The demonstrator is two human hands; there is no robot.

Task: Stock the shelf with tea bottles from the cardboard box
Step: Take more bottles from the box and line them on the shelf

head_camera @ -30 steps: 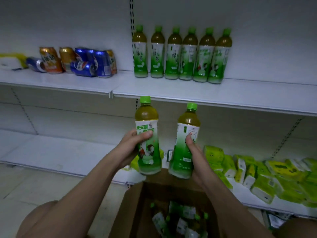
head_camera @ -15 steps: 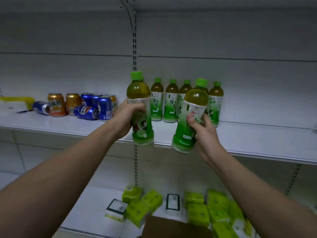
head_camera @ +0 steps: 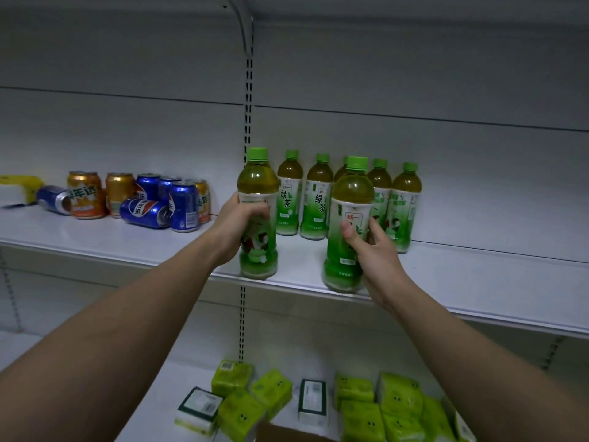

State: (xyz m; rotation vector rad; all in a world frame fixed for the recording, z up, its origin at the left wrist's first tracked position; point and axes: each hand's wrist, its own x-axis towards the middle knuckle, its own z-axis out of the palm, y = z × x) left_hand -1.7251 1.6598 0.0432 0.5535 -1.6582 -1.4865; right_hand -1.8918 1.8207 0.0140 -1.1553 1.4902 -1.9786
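Head view: both hands' fingers (head_camera: 376,232) clasp green-capped bottles (head_camera: 257,215), shelved ones (head_camera: 288,194) reading 绿茶.

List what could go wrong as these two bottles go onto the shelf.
1. The right bottle sits at the very front edge of the shelf; released there, it might tip off.
2. Pushed back, either bottle could knock the standing row behind, toppling some.
3. The left hand grips the left bottle mid-label, near the edge too; a careless release may leave it wobbling.
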